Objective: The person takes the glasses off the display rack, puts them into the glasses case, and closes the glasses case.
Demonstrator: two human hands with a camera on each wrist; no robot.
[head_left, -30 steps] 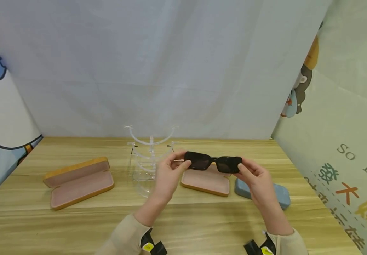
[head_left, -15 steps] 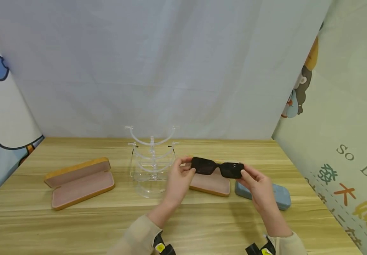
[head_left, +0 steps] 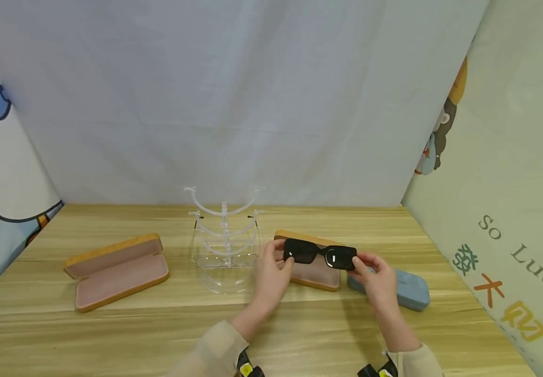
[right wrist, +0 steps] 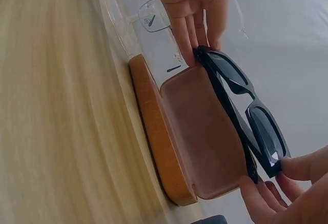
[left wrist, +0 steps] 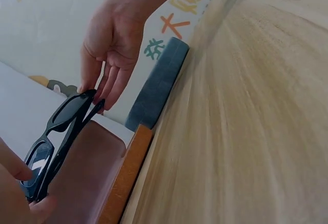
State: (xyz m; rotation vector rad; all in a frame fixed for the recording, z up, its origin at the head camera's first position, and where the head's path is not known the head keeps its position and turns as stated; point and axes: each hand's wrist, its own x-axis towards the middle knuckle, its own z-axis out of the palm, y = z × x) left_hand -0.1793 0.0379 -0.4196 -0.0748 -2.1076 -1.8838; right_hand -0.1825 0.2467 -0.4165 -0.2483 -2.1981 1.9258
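A plain grey cloth backdrop [head_left: 233, 104] spans the upper and central part of the head frame. Below it, a wood-grain table [head_left: 87, 343] fills the lower part. An open orange case [head_left: 120, 283] with pink lining lies at lower left, its lid tilted up at the rear. A clear tiered display stand [head_left: 226, 235] stands upright left of centre. A second open orange case [head_left: 311, 275], also pink-lined, lies right of centre; a closed blue case [head_left: 412, 290] lies just beside it, toward the lower right. The left hand [head_left: 271, 275] and right hand [head_left: 377, 280], both at lower centre-right, each pinch one end of the black sunglasses [head_left: 320, 251], thumbs at the front. The sunglasses are raised off the table, lenses facing the head camera, arms folded behind, and overlap the second case in the head view. Thin-rimmed clear glasses [head_left: 212, 261] sit low on the stand.
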